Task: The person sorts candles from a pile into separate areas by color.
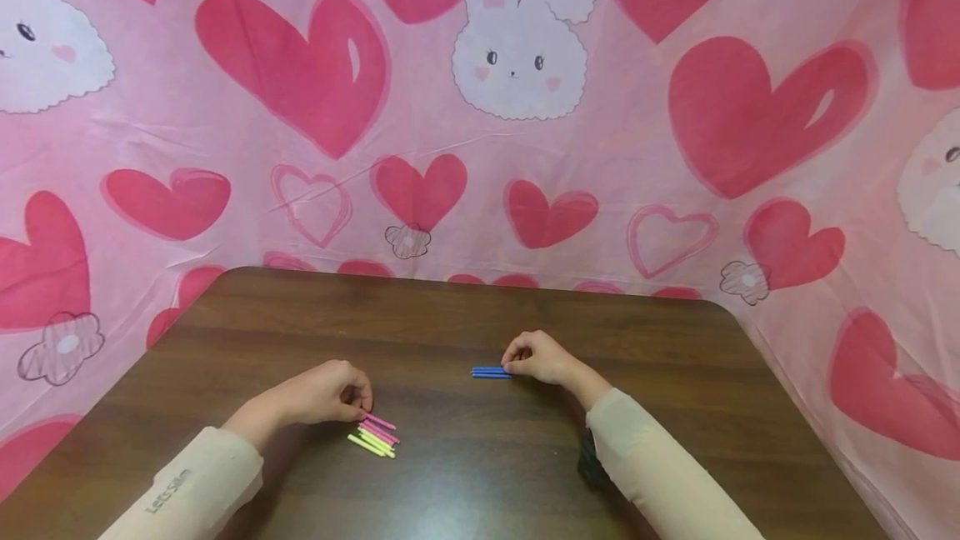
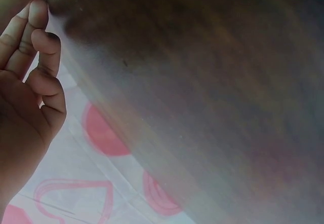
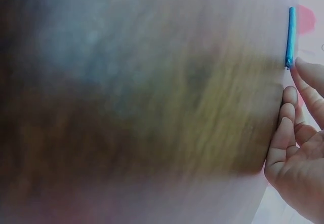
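We read the step in hand as fine fingertip handling of small sticks, with both hands at work at once on one table (image 1: 442, 315). Our left hand (image 1: 318, 394) curls its thumb and forefinger together at the near end of one of the pink sticks (image 1: 382, 433), and we take it to be pinching that end; the yellow sticks (image 1: 367, 447) lie beside and partly among the pink ones. Our right hand (image 1: 542, 358) brings thumb and forefinger to the right-hand end of the blue sticks (image 1: 487, 372), which lie side by side farther out on the wood; whether it grips them or merely touches them, we cannot tell. The next move, in our judgement, calls for a light pinch on a single stick, since in the mixed bunch a neighbour could easily be dragged or rolled along. Between the two groups lies bare wood, enough for a stick to pass sideways, and more stretches beyond them to the far edge, where the patterned cloth (image 1: 480, 140) rises. All the sticks rest well inside the edges. Partly behind the right sleeve (image 1: 652, 457) sits a dark object (image 1: 590, 463) we cannot identify, so we would keep the right forearm's sweep small.
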Available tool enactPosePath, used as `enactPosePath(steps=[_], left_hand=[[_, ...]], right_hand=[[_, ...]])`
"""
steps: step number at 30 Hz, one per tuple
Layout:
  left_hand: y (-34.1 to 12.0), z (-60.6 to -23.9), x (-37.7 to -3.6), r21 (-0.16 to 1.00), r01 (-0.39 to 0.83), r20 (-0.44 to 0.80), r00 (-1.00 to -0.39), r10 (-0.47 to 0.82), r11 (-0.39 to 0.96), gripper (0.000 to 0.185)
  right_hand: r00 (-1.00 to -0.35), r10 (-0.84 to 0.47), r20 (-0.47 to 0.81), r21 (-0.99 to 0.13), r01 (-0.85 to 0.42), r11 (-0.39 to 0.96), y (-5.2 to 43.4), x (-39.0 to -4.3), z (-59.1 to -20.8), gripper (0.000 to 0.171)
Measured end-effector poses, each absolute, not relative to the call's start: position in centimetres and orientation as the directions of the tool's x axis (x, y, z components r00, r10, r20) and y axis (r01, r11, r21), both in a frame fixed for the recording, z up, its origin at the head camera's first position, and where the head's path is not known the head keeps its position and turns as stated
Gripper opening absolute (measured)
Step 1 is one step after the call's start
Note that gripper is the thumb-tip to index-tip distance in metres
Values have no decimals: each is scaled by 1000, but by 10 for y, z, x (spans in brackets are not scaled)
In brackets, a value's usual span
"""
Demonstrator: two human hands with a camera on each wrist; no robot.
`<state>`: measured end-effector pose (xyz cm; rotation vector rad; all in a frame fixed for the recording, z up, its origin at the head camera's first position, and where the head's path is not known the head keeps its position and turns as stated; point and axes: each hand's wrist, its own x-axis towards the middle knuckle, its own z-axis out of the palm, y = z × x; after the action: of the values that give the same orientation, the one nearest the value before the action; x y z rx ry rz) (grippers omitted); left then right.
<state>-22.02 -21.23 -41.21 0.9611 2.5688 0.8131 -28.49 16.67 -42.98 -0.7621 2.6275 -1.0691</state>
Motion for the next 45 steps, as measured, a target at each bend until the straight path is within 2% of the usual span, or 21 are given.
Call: enactPosePath(steps=[11, 27, 34, 45], left_hand=[[-212, -411, -221, 589, 527, -46, -735, 677, 613, 9], [-227, -409, -217, 604, 518, -17, -751, 661, 605, 8], [-232, -407, -217, 600, 510, -16, -763, 647, 616, 8], [-242, -406, -216, 607, 496, -6, -778, 628, 621, 8]], right_hand=[[-879, -476, -31, -776, -279, 565, 170, -282, -429, 9], [-896, -443, 18, -827, -263, 498, 177, -271, -424, 12], [-867, -493, 76, -815, -339, 470, 170, -263, -419, 15], [-808, -586, 63, -825, -372, 425, 144, -244, -413, 13]])
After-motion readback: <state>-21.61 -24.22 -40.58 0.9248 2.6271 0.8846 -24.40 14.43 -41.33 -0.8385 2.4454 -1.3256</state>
